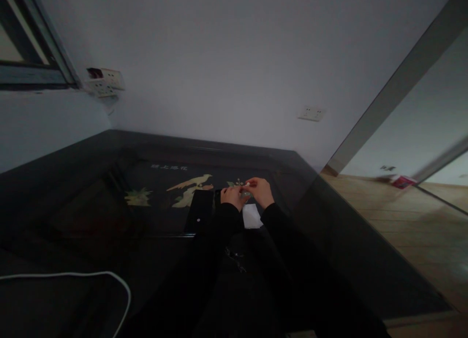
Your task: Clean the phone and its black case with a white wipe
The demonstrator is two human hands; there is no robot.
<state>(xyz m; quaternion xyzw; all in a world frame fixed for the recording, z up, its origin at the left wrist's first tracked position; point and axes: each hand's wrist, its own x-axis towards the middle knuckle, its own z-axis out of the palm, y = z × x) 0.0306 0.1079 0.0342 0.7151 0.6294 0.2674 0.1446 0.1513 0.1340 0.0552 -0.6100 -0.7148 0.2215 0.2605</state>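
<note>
Just right of the inlaid mother-of-pearl bird (190, 189) on the dark lacquered bench (219, 145), 2 hands work close together over a small pale item (245, 194), too small and dim to name. The left hand (231, 197) and the right hand (262, 191) meet on it, their fingers (252, 183) drawn together and seemingly pinching it from both sides; how firmly, I cannot tell. The step in hand looks like fine 2-handed handling, and any next move calls for a steady pinch. Its long axis seems to run across between the hands, but which way it points cannot be told. Right of the bird and nearer the person lies a white paper sheet (252, 216); just below the bird sits a flat black case (199, 212) — and well left of the bird runs a white cable (73, 274).
</note>
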